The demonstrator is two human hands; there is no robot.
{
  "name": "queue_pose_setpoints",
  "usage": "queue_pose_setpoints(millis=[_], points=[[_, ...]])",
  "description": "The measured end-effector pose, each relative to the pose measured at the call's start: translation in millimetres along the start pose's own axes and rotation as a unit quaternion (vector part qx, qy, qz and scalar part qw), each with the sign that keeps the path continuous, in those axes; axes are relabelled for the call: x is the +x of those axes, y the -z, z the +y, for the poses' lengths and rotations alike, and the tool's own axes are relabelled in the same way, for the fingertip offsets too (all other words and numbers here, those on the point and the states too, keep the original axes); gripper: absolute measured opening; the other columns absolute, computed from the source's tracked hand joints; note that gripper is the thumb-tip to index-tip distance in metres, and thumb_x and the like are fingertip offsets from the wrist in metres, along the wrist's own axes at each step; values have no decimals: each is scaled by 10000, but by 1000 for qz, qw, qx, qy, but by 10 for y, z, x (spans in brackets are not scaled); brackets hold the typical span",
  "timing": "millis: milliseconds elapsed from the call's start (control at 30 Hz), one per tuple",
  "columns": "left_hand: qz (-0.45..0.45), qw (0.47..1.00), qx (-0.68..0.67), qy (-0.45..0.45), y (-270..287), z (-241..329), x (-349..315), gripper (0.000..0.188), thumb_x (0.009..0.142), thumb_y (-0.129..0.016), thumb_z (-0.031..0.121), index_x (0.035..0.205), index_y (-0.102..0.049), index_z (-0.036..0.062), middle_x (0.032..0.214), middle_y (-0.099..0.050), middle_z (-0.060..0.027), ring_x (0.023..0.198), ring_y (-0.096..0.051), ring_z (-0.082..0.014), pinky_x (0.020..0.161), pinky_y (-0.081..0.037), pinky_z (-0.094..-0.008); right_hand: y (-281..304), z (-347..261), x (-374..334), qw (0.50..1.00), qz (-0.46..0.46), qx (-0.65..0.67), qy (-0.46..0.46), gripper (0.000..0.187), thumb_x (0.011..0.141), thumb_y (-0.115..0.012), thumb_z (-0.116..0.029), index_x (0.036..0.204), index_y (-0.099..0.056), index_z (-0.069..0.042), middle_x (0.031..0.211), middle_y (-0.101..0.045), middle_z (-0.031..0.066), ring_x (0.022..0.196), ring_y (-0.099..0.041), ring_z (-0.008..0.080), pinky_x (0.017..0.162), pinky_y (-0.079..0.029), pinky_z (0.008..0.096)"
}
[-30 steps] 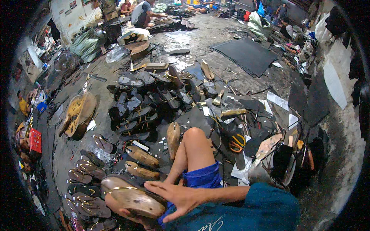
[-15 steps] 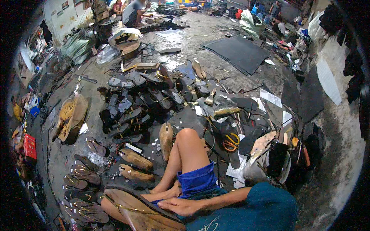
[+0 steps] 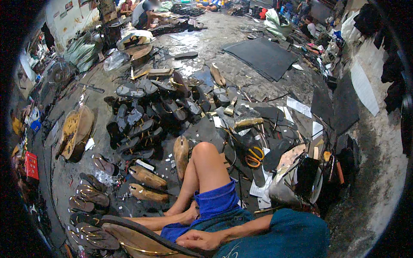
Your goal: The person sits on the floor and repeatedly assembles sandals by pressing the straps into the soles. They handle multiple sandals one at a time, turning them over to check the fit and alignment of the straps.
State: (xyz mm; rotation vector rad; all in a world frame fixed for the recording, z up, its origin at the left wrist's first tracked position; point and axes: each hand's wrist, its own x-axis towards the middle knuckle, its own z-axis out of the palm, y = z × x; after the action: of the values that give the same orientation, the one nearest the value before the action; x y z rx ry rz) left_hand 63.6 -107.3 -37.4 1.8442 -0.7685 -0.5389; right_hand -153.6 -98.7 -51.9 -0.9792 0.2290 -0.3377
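A large sandal point(image 3: 129, 237) with a dark sole edge, a brown upper face and a thin gold strap lies tilted across my lap at the lower edge. My right hand point(image 3: 200, 239) has its fingers curled against the sandal's right edge, closed on it. My left hand is out of sight. Left of the sandal, finished thong sandals point(image 3: 92, 195) with gold straps lie in an overlapping row. Wooden shoe lasts point(image 3: 148, 177) rest on the floor beyond my shin, and another last point(image 3: 180, 157) stands beside my raised knee.
A heap of dark sandals point(image 3: 142, 129) covers the floor ahead. Orange-handled scissors point(image 3: 254, 157), a brush point(image 3: 231, 105) and a cluttered bag point(image 3: 282, 189) are to the right. Black sheets point(image 3: 262, 56) lie farther off. A mould-like brown board point(image 3: 75, 131) lies left. People sit at the back.
The sandal has shifted left and tilted, its dark edge now showing more. My right hand has moved slightly down with it. The whole view has shifted a little.
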Motion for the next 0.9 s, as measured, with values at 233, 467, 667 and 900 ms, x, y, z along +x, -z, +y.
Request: queue_pose_setpoints(millis=[233, 467, 667, 900], points=[[-13, 1000, 13, -8, -46, 57, -78, 438, 1006, -408, 372, 1040, -581, -28, 1026, -592, -153, 948, -567, -247, 839, -446, -370, 115, 391, 248, 937, -130, 316, -79, 308, 1010, -485, -336, 1112, -542, -50, 1049, -558, -17, 1022, -483, 63, 891, -396, 223], [-5, 999, 37, -21, 23, 102, -233, 416, 1007, -416, 351, 1012, -591, -27, 991, -602, -145, 921, -570, -240, 820, -449, -363, 167, -734, 109, 945, 59, -256, 194, 784, 863, -682, -431, 1400, -321, 12, 1428, -394, 160, 1318, -386, 250, 1110, -283, 390], [-7, 997, 60, -39, 37, 136, -556, 399, 1008, -423, 332, 987, -599, -26, 961, -610, -139, 898, -573, -235, 804, -451, -357, 227, -671, 168, 892, -30, -415, 177, 1091, 769, -732, -532, 1476, -134, 47, 1489, -277, 245, 1405, -261, 329, 1156, -202, 415], [-70, 993, 85, -49, 65, 258, -754, 382, 1008, -431, 310, 958, -608, -25, 926, -620, -131, 872, -577, -229, 786, -453, -350, 470, -448, 82, 994, 77, -78, -20, 1104, 707, -794, -371, 1504, -123, -3, 1354, -454, 187, 1281, -414, 264, 1065, -336, 395]])
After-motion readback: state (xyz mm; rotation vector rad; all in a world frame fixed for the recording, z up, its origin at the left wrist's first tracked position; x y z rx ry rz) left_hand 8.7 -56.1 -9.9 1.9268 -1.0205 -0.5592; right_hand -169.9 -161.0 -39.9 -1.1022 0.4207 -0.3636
